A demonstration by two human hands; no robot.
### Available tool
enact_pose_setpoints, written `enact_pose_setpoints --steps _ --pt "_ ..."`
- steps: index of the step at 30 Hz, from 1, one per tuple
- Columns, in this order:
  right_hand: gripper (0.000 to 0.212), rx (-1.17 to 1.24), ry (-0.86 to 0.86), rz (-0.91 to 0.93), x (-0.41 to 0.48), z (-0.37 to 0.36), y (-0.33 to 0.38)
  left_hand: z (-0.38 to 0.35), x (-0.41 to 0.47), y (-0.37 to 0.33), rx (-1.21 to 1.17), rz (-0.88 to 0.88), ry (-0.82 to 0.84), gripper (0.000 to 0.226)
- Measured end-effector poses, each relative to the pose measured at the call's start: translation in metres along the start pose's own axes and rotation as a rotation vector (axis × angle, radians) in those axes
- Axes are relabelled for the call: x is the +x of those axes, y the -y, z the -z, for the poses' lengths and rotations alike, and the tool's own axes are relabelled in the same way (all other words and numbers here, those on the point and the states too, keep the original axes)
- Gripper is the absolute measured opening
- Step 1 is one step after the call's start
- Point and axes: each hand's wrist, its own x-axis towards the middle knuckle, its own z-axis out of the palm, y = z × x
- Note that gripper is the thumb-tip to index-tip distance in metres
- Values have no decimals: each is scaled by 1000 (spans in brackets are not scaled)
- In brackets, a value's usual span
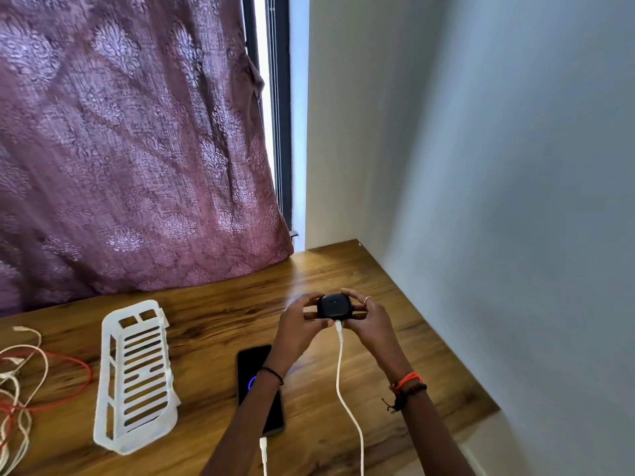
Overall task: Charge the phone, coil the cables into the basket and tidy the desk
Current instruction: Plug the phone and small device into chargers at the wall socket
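A small black charger block (332,305) is held above the wooden desk (213,317) between both hands. My left hand (298,324) grips its left side and my right hand (368,319) grips its right side. A white cable (343,383) is plugged into the block's near face and runs down to the bottom edge of the view. A black phone (254,364) lies flat under my left forearm, its screen showing a blue ring, with a white plug (263,448) in its near end. A white slotted plastic basket (135,376) lies on the desk to the left.
A tangle of white and red cables (24,383) lies at the desk's left edge. A purple patterned curtain (130,142) hangs behind the desk. A pale wall (498,201) borders the desk's right side, forming a corner at the back.
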Motion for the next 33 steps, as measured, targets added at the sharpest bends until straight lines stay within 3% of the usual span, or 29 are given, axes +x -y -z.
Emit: enact_pose_setpoints --steps 18,33 --pt "58 79 -188 299 -72 52 91 23 -55 -110 -324 -213 -16 59" --pt "59 64 -264 454 -107 79 144 44 -83 -179 -347 -401 -30 65"
